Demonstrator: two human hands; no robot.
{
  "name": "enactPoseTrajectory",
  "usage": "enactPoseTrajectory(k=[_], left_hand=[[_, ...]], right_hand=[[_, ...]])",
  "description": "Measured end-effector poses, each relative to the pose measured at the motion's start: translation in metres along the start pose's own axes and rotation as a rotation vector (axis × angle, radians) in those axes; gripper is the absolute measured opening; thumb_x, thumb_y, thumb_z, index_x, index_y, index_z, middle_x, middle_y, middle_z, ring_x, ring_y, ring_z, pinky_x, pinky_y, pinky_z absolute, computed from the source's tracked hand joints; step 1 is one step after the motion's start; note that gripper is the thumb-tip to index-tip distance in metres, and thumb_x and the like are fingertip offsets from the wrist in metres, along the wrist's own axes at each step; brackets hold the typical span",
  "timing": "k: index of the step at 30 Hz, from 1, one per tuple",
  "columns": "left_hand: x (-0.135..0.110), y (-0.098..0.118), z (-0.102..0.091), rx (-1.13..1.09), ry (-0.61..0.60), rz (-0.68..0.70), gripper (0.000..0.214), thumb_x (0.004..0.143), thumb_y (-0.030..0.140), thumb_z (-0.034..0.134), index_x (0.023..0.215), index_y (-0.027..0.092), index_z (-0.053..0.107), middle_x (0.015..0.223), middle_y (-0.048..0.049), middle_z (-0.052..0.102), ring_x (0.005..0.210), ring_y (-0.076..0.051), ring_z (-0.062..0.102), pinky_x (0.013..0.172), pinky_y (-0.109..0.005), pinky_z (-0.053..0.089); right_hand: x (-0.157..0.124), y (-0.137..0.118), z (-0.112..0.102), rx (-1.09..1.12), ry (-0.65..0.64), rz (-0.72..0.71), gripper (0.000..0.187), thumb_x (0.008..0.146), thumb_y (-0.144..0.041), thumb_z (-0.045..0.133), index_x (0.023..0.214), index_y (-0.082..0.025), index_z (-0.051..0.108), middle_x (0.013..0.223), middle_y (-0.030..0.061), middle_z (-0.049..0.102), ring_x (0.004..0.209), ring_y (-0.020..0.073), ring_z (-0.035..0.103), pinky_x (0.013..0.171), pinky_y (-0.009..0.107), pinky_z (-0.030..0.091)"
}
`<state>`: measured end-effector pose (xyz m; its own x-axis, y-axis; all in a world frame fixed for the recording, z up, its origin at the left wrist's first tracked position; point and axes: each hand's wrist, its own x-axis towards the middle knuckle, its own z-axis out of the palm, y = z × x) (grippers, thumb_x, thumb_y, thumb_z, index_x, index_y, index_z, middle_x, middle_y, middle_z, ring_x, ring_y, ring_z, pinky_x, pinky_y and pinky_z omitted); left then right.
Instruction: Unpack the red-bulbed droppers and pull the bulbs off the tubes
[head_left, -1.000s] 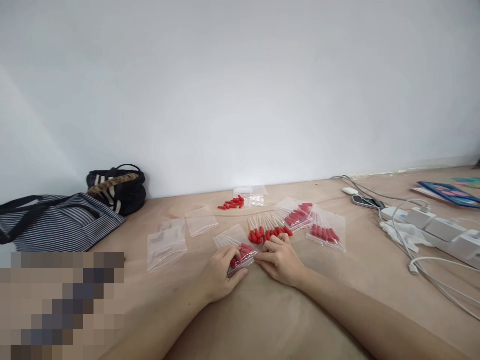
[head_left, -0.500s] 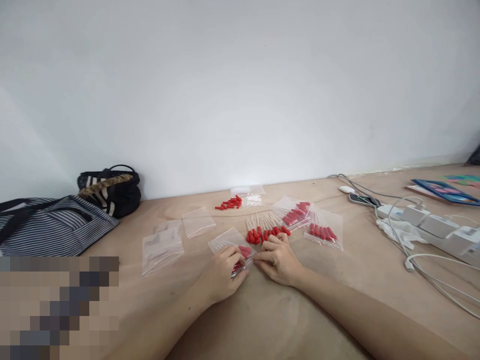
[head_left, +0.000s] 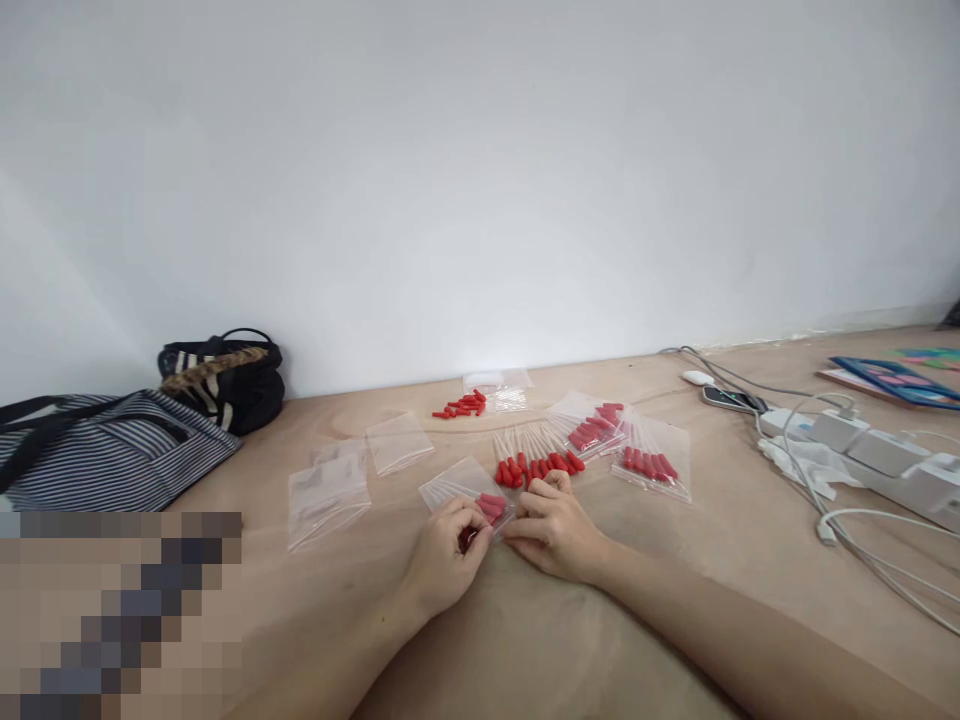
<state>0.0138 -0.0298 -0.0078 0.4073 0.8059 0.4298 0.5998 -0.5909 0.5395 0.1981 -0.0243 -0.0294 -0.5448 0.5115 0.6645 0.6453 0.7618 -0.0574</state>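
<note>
A small clear zip bag (head_left: pixel 466 489) with red-capped sticks inside lies on the wooden table (head_left: pixel 570 640). My left hand (head_left: pixel 444 555) is closed on its near edge, fingers curled over the bag's mouth. My right hand (head_left: pixel 553 530) pinches the same edge from the right side. Just beyond my fingers lies a loose fan of red-capped sticks (head_left: pixel 534 456). Two filled bags (head_left: pixel 592 424) (head_left: pixel 651 461) lie to the right of it. Further back sit loose red caps (head_left: pixel 461 405) next to another clear bag (head_left: pixel 504 389).
Empty clear bags (head_left: pixel 327 491) (head_left: pixel 399 442) lie to the left. A striped bag (head_left: pixel 105 450) and a dark pouch (head_left: pixel 225 375) stand at the far left by the wall. At right are a power strip (head_left: pixel 885 455) with white cables, a phone (head_left: pixel 729 399) and a blue tablet (head_left: pixel 892 380).
My hands stay on the bag's near edge; the left fingers have curled further over it. The view has shifted slightly.
</note>
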Motion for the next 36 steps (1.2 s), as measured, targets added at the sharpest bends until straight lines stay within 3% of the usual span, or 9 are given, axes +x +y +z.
enactPoseTrajectory(k=[8, 14, 18, 25, 29, 33, 36], left_hand=[[-0.002, 0.000, -0.001, 0.036, -0.028, 0.054, 0.017, 0.081, 0.017, 0.044, 0.065, 0.019, 0.050, 0.072, -0.0015, 0.057, 0.070, -0.015, 0.054, 0.065, -0.028, 0.045], [-0.005, -0.003, -0.003, 0.254, -0.045, 0.260, 0.012, 0.082, 0.016, 0.043, 0.077, 0.019, 0.053, 0.093, -0.0065, 0.058, 0.088, -0.020, 0.053, 0.078, -0.036, 0.046], [-0.007, -0.006, 0.001, 0.327, -0.067, 0.351, 0.021, 0.084, 0.013, 0.036, 0.095, 0.018, 0.054, 0.102, -0.0085, 0.058, 0.101, -0.022, 0.051, 0.087, -0.039, 0.045], [-0.010, -0.022, 0.014, 0.302, -0.066, 0.329, 0.033, 0.084, 0.010, 0.031, 0.113, 0.016, 0.046, 0.107, -0.0099, 0.059, 0.106, -0.023, 0.053, 0.090, -0.043, 0.044], [-0.011, -0.023, 0.015, 0.278, -0.026, 0.234, 0.032, 0.085, 0.014, 0.028, 0.111, 0.015, 0.047, 0.104, -0.0107, 0.061, 0.095, -0.021, 0.058, 0.087, -0.040, 0.046], [-0.010, -0.017, 0.002, 0.230, -0.061, 0.123, 0.026, 0.088, 0.021, 0.029, 0.101, 0.018, 0.052, 0.100, -0.0082, 0.062, 0.099, -0.020, 0.057, 0.087, -0.037, 0.046], [-0.008, -0.018, -0.015, 0.245, -0.191, 0.174, 0.033, 0.087, 0.031, 0.038, 0.116, 0.017, 0.045, 0.119, -0.0090, 0.054, 0.120, -0.024, 0.041, 0.101, -0.046, 0.031]], right_hand=[[0.009, -0.006, 0.002, -0.147, 0.096, -0.137, 0.023, 0.083, -0.019, 0.047, 0.062, -0.020, 0.058, 0.060, -0.0026, 0.054, 0.067, 0.0111, 0.038, 0.075, 0.035, 0.018], [0.009, -0.005, 0.003, -0.184, 0.111, -0.259, 0.030, 0.085, -0.012, 0.041, 0.057, -0.018, 0.051, 0.055, -0.0036, 0.049, 0.064, 0.0100, 0.036, 0.074, 0.034, 0.018], [0.009, -0.005, 0.002, -0.169, 0.129, -0.264, 0.029, 0.085, -0.012, 0.041, 0.058, -0.017, 0.051, 0.057, -0.0035, 0.050, 0.065, 0.0102, 0.035, 0.075, 0.034, 0.019], [0.014, -0.006, 0.009, -0.104, 0.153, -0.281, 0.028, 0.083, -0.009, 0.041, 0.058, -0.017, 0.051, 0.056, -0.0037, 0.050, 0.066, 0.0105, 0.034, 0.077, 0.034, 0.019], [0.015, -0.006, 0.011, -0.059, 0.111, -0.293, 0.026, 0.082, -0.008, 0.041, 0.061, -0.017, 0.052, 0.057, -0.0040, 0.052, 0.068, 0.0107, 0.035, 0.078, 0.035, 0.018], [0.014, -0.006, 0.007, -0.055, 0.044, -0.231, 0.022, 0.081, -0.011, 0.044, 0.064, -0.017, 0.055, 0.061, -0.0023, 0.054, 0.070, 0.0116, 0.037, 0.076, 0.034, 0.019], [0.012, -0.005, 0.000, -0.040, -0.023, -0.190, 0.020, 0.082, -0.017, 0.045, 0.066, -0.018, 0.057, 0.065, -0.0009, 0.056, 0.071, 0.0123, 0.038, 0.075, 0.034, 0.019]])
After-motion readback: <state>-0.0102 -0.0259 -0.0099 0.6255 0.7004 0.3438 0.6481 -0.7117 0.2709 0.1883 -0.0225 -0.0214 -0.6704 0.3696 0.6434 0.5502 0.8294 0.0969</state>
